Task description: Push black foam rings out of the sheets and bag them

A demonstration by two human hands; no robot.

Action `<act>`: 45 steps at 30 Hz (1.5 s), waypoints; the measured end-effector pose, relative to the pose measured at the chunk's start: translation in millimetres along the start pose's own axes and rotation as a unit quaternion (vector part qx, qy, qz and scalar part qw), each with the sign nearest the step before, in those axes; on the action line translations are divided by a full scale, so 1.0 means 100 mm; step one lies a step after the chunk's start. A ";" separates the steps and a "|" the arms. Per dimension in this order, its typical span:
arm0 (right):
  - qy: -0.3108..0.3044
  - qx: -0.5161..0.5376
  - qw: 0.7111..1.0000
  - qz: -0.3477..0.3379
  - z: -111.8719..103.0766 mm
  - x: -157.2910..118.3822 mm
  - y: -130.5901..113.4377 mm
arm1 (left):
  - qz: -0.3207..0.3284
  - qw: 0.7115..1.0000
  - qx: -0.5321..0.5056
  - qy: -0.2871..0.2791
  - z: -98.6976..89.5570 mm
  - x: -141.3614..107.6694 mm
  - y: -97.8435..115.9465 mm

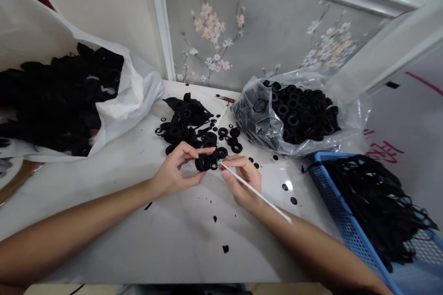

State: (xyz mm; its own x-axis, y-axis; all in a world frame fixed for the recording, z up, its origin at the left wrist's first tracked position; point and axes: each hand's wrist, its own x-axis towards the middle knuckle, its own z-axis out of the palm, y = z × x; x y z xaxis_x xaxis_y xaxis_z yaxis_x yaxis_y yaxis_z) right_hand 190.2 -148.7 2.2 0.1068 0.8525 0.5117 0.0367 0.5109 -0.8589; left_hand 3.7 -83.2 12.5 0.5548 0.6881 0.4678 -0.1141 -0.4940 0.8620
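Near the middle of the table, my left hand grips a round black rubber ring between thumb and fingers. Pinched in my right hand is a thin white stick; its far end slants back over my right wrist, and its near end is close to the ring. Whether that tip touches the ring is too small to tell. Just beyond my hands lies a loose pile of black rings and scraps, with several separate rings to its right.
A white bag of black pieces stands at the left. At the back right is a clear plastic bag full of black rings. A blue basket with black strips sits at the right edge. Small black discs dot the table.
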 end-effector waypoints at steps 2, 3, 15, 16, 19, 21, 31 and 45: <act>-0.019 0.001 1.000 -0.002 0.00 0.00 -0.04 | 0.025 1.000 -0.001 0.006 0.01 -0.01 0.00; -0.030 0.001 1.000 0.002 0.00 0.00 -0.05 | 0.033 0.999 -0.002 0.005 0.01 -0.01 -0.01; -0.075 0.008 0.997 0.011 -0.04 0.04 -0.07 | 0.056 0.998 0.006 -0.007 0.00 -0.02 -0.04; -0.074 0.010 0.997 0.020 -0.04 0.04 -0.07 | 0.054 0.998 0.007 -0.007 0.00 -0.02 -0.05; -0.075 0.006 0.996 0.041 -0.05 0.04 -0.06 | 0.055 0.998 0.012 -0.009 -0.01 -0.02 -0.05; -0.079 -0.009 0.996 0.036 -0.05 0.06 -0.06 | 0.063 0.998 0.024 -0.011 -0.01 -0.02 -0.06; -0.073 -0.059 0.993 -0.073 -0.05 0.07 -0.08 | 0.112 0.986 0.121 -0.023 0.00 0.00 0.00; -0.135 0.084 0.979 0.128 -0.05 0.04 -0.18 | 0.107 0.968 0.221 -0.048 -0.06 0.01 -0.05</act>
State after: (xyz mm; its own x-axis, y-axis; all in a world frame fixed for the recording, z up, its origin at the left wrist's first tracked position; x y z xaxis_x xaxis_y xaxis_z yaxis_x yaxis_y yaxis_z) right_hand 194.7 -155.1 19.6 -0.1753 0.9416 0.2875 -0.1226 0.2689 -0.9553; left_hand 0.5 -76.8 9.9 0.6343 0.5023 0.5876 0.1174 -0.8139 0.5690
